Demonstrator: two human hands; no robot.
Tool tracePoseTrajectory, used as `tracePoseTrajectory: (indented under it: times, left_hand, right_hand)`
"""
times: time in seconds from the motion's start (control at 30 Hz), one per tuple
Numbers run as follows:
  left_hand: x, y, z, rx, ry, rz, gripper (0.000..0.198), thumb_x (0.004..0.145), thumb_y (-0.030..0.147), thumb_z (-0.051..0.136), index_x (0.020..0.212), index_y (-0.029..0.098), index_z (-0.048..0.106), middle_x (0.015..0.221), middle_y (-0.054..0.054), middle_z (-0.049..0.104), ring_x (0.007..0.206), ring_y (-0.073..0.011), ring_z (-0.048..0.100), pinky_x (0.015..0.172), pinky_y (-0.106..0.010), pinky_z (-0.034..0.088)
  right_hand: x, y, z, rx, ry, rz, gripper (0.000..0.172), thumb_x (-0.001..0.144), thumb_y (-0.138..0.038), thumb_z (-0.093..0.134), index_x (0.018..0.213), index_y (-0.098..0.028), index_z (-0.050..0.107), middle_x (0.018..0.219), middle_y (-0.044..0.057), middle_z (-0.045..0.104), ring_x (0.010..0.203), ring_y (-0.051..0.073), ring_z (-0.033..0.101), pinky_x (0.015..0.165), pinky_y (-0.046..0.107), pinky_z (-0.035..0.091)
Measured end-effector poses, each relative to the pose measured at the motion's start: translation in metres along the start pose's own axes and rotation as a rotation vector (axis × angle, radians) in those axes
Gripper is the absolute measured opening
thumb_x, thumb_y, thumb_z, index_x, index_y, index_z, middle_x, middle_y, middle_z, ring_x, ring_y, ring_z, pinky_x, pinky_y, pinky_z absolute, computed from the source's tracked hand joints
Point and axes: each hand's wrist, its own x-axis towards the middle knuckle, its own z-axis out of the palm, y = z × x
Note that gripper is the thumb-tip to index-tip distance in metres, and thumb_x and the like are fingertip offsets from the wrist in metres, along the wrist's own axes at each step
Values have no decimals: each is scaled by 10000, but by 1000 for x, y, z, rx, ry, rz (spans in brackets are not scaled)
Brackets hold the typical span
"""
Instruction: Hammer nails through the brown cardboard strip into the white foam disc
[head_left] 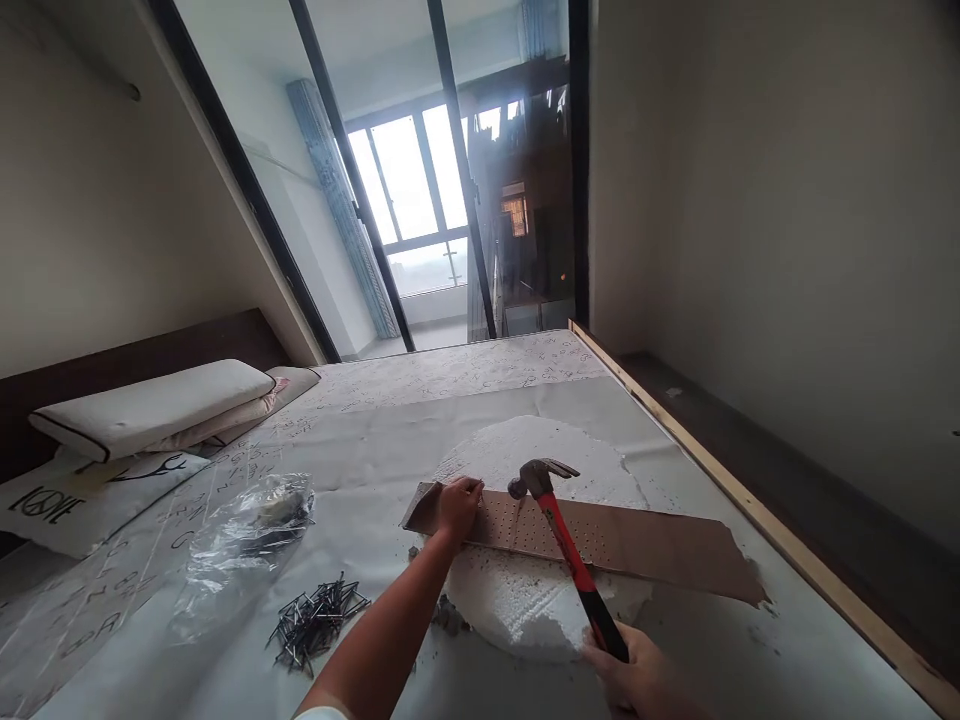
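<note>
My right hand (634,680) grips the red and black handle of a claw hammer (562,535). Its steel head hangs just above a long strip of brown cardboard (645,545) dotted with small holes. The strip lies across a round slab of white foam (540,600) on the covered bed. My left hand (457,505) rests on the strip's left end, fingertips pinched together near the hammer head; what they pinch is too small to make out.
A heap of dark nails (315,620) lies to the left of my arm, beside a crumpled clear plastic bag (244,545). Pillows (150,410) sit at the far left. A wooden bed edge (750,510) runs along the right, by the wall.
</note>
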Motion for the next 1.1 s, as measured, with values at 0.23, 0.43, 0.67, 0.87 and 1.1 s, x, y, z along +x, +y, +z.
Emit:
tracePoseTrajectory:
  times: [0.23, 0.43, 0.67, 0.87, 1.1]
  left_hand:
    - [-4, -3, 2, -10, 13, 15, 172, 777, 254, 531, 744, 175, 680, 797, -46, 689, 743, -157, 603, 701, -269, 418]
    - [-8, -11, 9, -50, 54, 39, 144, 771, 212, 544, 706, 174, 668, 765, -44, 676, 732, -152, 590, 706, -265, 413]
    - [-11, -18, 11, -134, 57, 28, 126, 758, 177, 558, 682, 168, 659, 733, -47, 665, 685, -144, 575, 649, -253, 410]
    - [-13, -19, 12, -113, 74, 42, 139, 755, 154, 550, 672, 159, 661, 732, -55, 661, 700, -152, 579, 653, -255, 416]
    - [-14, -21, 12, -133, 47, 21, 132, 751, 165, 544, 688, 166, 661, 755, -50, 667, 730, -155, 585, 692, -255, 419]
  right_hand:
    - [-4, -8, 5, -104, 34, 49, 388, 640, -537, 603, 661, -223, 377, 397, -138, 250, 290, 19, 192, 315, 186, 161]
    - [8, -55, 13, -236, 12, 143, 394, 642, -551, 570, 689, -238, 336, 392, -142, 281, 278, 24, 173, 271, 179, 143]
    - [27, -119, 26, -484, -45, 141, 341, 693, -469, 582, 691, -235, 334, 442, -131, 308, 307, 27, 222, 297, 180, 225]
    - [42, -110, 33, -581, 49, 202, 336, 635, -456, 562, 667, -244, 303, 386, -146, 270, 283, 27, 185, 272, 178, 154]
    - [42, -110, 32, -562, 56, 74, 318, 655, -494, 512, 690, -245, 318, 392, -143, 274, 269, 36, 200, 259, 181, 175]
